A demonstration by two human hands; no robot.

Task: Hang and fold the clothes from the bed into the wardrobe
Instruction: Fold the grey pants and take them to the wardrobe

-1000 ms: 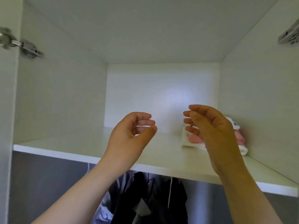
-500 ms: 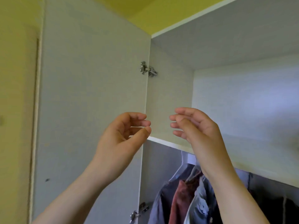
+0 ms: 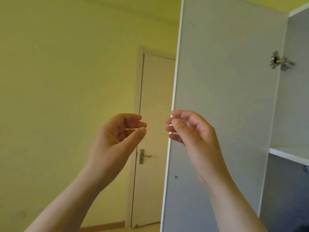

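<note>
Both my hands are raised in front of me, holding nothing. My left hand (image 3: 117, 136) hangs in the air with loosely curled fingers, in front of the yellow wall. My right hand (image 3: 190, 131) is beside it, fingers loosely curled, in front of the open wardrobe door (image 3: 225, 97). A small gap separates the fingertips of the two hands. The wardrobe's upper shelf (image 3: 289, 154) shows only at the right edge. No clothes and no bed are in view.
The white wardrobe door stands open with a metal hinge (image 3: 280, 62) near its top right. A closed room door (image 3: 153, 131) with a lever handle (image 3: 144, 156) stands behind my hands. A yellow wall (image 3: 66, 81) fills the left half.
The view has swung left, away from the wardrobe's shelf with the folded pink and white cloth, to the open door and the room wall. Both hands keep the same raised, loosely curled pose.
</note>
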